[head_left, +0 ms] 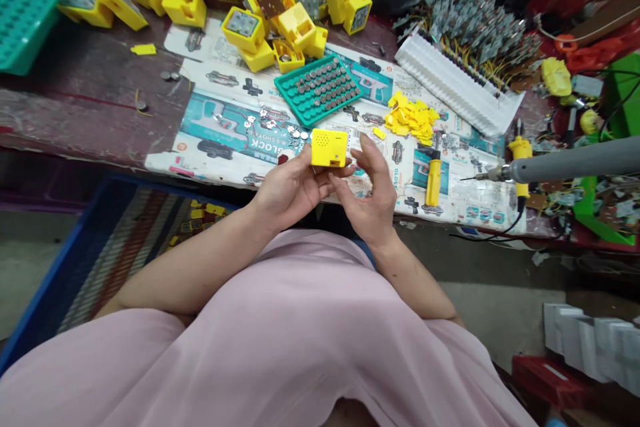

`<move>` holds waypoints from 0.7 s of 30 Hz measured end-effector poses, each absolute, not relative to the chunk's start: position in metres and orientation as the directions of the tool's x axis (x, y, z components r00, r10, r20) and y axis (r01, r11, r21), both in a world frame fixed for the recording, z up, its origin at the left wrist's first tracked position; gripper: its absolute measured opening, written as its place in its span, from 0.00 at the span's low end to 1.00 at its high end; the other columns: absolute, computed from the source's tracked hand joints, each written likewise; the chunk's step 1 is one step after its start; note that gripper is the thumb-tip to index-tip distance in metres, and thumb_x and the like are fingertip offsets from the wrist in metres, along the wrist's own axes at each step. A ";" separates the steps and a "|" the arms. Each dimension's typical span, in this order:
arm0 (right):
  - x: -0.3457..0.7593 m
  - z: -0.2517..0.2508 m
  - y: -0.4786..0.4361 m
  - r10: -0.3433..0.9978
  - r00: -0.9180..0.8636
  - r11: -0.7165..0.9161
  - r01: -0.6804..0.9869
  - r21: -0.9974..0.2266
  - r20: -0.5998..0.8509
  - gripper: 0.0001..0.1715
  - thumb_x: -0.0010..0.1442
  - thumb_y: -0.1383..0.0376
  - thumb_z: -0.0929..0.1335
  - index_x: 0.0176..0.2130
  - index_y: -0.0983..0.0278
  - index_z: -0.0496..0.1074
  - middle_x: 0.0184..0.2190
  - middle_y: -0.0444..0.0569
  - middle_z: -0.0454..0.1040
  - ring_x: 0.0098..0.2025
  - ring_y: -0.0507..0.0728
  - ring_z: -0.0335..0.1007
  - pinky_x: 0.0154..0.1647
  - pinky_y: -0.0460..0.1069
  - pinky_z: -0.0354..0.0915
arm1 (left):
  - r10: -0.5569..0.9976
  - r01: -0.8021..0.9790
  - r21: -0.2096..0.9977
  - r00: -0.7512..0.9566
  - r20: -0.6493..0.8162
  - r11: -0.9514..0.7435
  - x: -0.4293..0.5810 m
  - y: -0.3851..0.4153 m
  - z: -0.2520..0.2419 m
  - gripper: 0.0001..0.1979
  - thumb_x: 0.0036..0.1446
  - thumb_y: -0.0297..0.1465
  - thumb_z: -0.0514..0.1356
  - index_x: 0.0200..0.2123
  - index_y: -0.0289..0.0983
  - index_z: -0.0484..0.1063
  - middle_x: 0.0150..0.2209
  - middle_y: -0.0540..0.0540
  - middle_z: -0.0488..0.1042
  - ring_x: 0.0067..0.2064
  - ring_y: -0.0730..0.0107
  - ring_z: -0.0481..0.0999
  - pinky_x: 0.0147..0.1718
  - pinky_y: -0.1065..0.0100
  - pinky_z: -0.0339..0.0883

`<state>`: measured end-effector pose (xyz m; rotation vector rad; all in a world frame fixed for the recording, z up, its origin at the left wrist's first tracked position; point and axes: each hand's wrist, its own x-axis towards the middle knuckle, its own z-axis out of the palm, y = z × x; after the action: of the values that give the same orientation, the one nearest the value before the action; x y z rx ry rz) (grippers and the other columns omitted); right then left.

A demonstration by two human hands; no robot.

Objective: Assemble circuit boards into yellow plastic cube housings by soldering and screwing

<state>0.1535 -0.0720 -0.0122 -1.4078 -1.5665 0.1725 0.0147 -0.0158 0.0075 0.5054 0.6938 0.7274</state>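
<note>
A small yellow plastic box (329, 148) with a cluster of speaker holes and a slot faces up in my left hand (285, 192), whose fingers support it from the left and below. Beside its right edge is my right hand (373, 199), thumb and forefinger apart; some of its fingertips come close to the box, and I cannot tell whether they touch it. Just beyond lies a green tray (295, 103) with rows of button cells (330, 83). A pile of small yellow plastic pieces (413, 119) is to the right, near a yellow-handled screwdriver (433, 180).
More yellow boxes (297, 25) crowd the back. A white foam rack (450, 83) carries wired circuit boards (485, 27). From the right, a soldering iron (565, 165) juts over the table. Another green tray (25, 20) stands far left, and a blue crate (60, 260) sits below the edge.
</note>
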 end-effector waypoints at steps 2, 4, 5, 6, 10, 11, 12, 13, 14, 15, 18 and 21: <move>0.155 -0.008 -0.075 0.755 0.131 0.327 0.774 -0.542 0.642 0.20 0.64 0.60 0.69 0.55 0.54 0.69 0.48 0.52 0.75 0.50 0.59 0.74 0.51 0.58 0.74 | 0.752 -0.446 0.619 0.510 -0.417 0.646 0.016 -0.015 0.011 0.21 0.68 0.45 0.52 0.47 0.36 0.76 0.47 0.40 0.81 0.52 0.58 0.80 0.48 0.60 0.75; 0.156 -0.007 -0.077 0.728 0.062 0.355 0.818 -0.453 0.683 0.14 0.64 0.64 0.68 0.50 0.55 0.74 0.38 0.49 0.76 0.42 0.57 0.74 0.44 0.55 0.73 | 0.754 -0.459 0.607 0.492 -0.434 0.649 0.018 -0.015 0.012 0.22 0.69 0.44 0.49 0.48 0.36 0.76 0.46 0.41 0.82 0.51 0.61 0.81 0.48 0.62 0.75; 0.156 -0.008 -0.078 0.730 0.028 0.373 0.821 -0.432 0.683 0.14 0.64 0.66 0.68 0.50 0.55 0.75 0.35 0.47 0.76 0.38 0.56 0.73 0.41 0.54 0.72 | 0.757 -0.461 0.608 0.486 -0.437 0.647 0.019 -0.015 0.013 0.22 0.70 0.44 0.48 0.49 0.37 0.75 0.46 0.42 0.82 0.51 0.61 0.81 0.48 0.62 0.75; 0.156 -0.009 -0.078 0.741 0.003 0.382 0.820 -0.425 0.672 0.15 0.65 0.66 0.67 0.51 0.55 0.76 0.33 0.47 0.76 0.36 0.55 0.72 0.39 0.53 0.70 | 0.760 -0.460 0.613 0.481 -0.437 0.643 0.020 -0.015 0.013 0.22 0.70 0.44 0.48 0.51 0.37 0.75 0.46 0.42 0.82 0.51 0.61 0.81 0.48 0.62 0.75; 0.152 -0.020 -0.077 0.837 0.018 0.305 0.815 -0.492 0.547 0.20 0.67 0.63 0.64 0.57 0.57 0.74 0.34 0.49 0.77 0.37 0.57 0.70 0.43 0.54 0.68 | 0.794 -0.448 0.666 0.450 -0.409 0.597 0.023 -0.019 0.012 0.24 0.69 0.47 0.49 0.54 0.38 0.73 0.49 0.42 0.80 0.54 0.60 0.79 0.51 0.59 0.74; 0.150 -0.022 -0.076 0.853 0.026 0.288 0.808 -0.513 0.521 0.21 0.68 0.62 0.63 0.57 0.57 0.74 0.34 0.50 0.77 0.38 0.57 0.70 0.44 0.55 0.68 | 0.805 -0.447 0.681 0.441 -0.397 0.580 0.023 -0.019 0.012 0.24 0.68 0.48 0.49 0.54 0.38 0.72 0.50 0.42 0.80 0.55 0.59 0.78 0.52 0.59 0.74; 0.149 -0.022 -0.076 0.863 0.032 0.281 0.800 -0.531 0.505 0.21 0.68 0.61 0.63 0.57 0.58 0.73 0.35 0.50 0.77 0.38 0.57 0.71 0.44 0.54 0.68 | 0.817 -0.447 0.696 0.432 -0.382 0.562 0.023 -0.020 0.011 0.25 0.68 0.49 0.50 0.54 0.38 0.72 0.50 0.42 0.80 0.55 0.59 0.78 0.53 0.58 0.73; 0.147 -0.022 -0.076 0.868 0.035 0.280 0.788 -0.547 0.495 0.22 0.68 0.61 0.62 0.58 0.58 0.73 0.35 0.50 0.77 0.38 0.57 0.71 0.43 0.54 0.68 | 0.828 -0.447 0.710 0.425 -0.366 0.544 0.023 -0.021 0.010 0.25 0.68 0.49 0.50 0.54 0.38 0.72 0.50 0.41 0.80 0.56 0.59 0.78 0.54 0.58 0.73; 0.146 -0.021 -0.077 0.874 0.036 0.282 0.774 -0.567 0.485 0.22 0.68 0.60 0.62 0.58 0.59 0.72 0.34 0.50 0.77 0.37 0.57 0.71 0.42 0.54 0.69 | 0.837 -0.447 0.723 0.420 -0.350 0.527 0.023 -0.021 0.010 0.26 0.67 0.50 0.50 0.54 0.38 0.72 0.50 0.41 0.80 0.56 0.59 0.78 0.55 0.57 0.72; 0.144 -0.020 -0.077 0.881 0.039 0.282 0.756 -0.590 0.471 0.23 0.69 0.60 0.62 0.59 0.59 0.72 0.34 0.49 0.77 0.36 0.56 0.71 0.41 0.53 0.69 | 0.844 -0.446 0.733 0.419 -0.336 0.514 0.023 -0.021 0.009 0.26 0.67 0.51 0.50 0.54 0.39 0.71 0.50 0.41 0.79 0.56 0.59 0.77 0.56 0.56 0.72; 0.140 -0.015 -0.080 0.914 0.068 0.251 0.681 -0.688 0.401 0.24 0.69 0.59 0.61 0.60 0.59 0.70 0.32 0.48 0.76 0.33 0.54 0.70 0.39 0.52 0.70 | 0.848 -0.439 0.747 0.425 -0.318 0.500 0.023 -0.022 0.007 0.27 0.67 0.52 0.50 0.53 0.38 0.72 0.51 0.41 0.79 0.57 0.58 0.77 0.57 0.55 0.71; 0.137 -0.011 -0.081 0.928 0.101 0.237 0.581 -0.779 0.358 0.22 0.68 0.60 0.63 0.59 0.58 0.71 0.31 0.46 0.76 0.31 0.52 0.69 0.36 0.49 0.70 | 0.845 -0.449 0.737 0.427 -0.321 0.506 0.024 -0.023 0.006 0.27 0.67 0.52 0.49 0.53 0.38 0.72 0.51 0.41 0.79 0.57 0.58 0.77 0.56 0.55 0.72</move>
<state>0.1373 -0.0811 -0.0113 -1.4493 -1.5861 0.4721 0.0237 -0.0231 0.0064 0.6132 0.7471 0.8744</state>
